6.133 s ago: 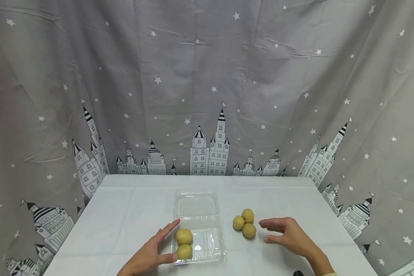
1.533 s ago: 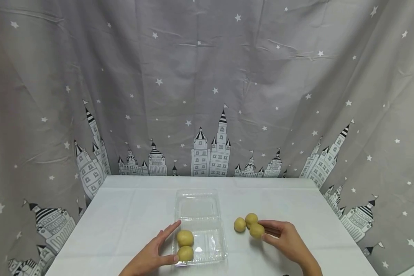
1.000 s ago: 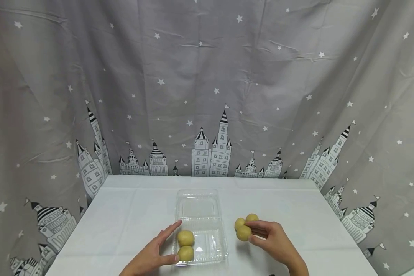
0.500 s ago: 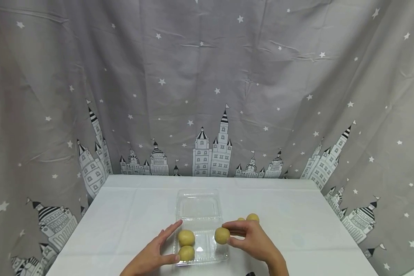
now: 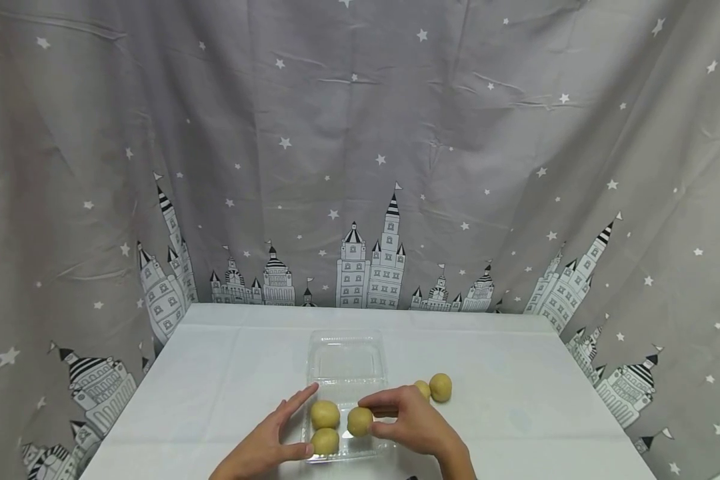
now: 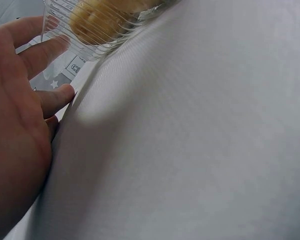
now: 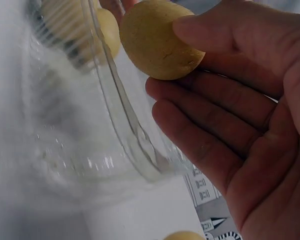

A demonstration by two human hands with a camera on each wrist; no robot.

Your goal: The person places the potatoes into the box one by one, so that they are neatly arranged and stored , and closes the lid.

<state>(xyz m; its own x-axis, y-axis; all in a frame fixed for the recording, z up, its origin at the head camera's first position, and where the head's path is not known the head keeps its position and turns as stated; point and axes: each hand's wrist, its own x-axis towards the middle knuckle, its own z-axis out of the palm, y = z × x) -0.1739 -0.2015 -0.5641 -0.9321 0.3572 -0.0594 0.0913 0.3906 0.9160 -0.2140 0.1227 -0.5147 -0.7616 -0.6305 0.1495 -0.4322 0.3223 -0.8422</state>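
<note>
My right hand (image 5: pixel 411 423) pinches a yellow-brown potato (image 5: pixel 360 421) between thumb and fingers. In the right wrist view this potato (image 7: pixel 160 40) shows beside the wall of a clear hinged plastic box (image 7: pixel 122 100). From the head, it is over the right part of the box's base, right of two potatoes (image 5: pixel 325 415) lying along the left side. The box's lid (image 5: pixel 346 357) lies folded back, away from me. My left hand (image 5: pixel 270 437) has its fingers spread along the box's left side; the left wrist view shows fingertips at the ribbed clear wall (image 6: pixel 85 47).
Two more potatoes, one at the back right (image 5: pixel 441 387) and one partly behind my right hand (image 5: pixel 422 389), lie on the white tabletop (image 5: pixel 504 373). A grey curtain (image 5: pixel 360 133) with stars and castles hangs behind the table.
My right hand has taken a potato from the group of three on the right and carried it left over the box. My left hand has stayed at the box's left side.
</note>
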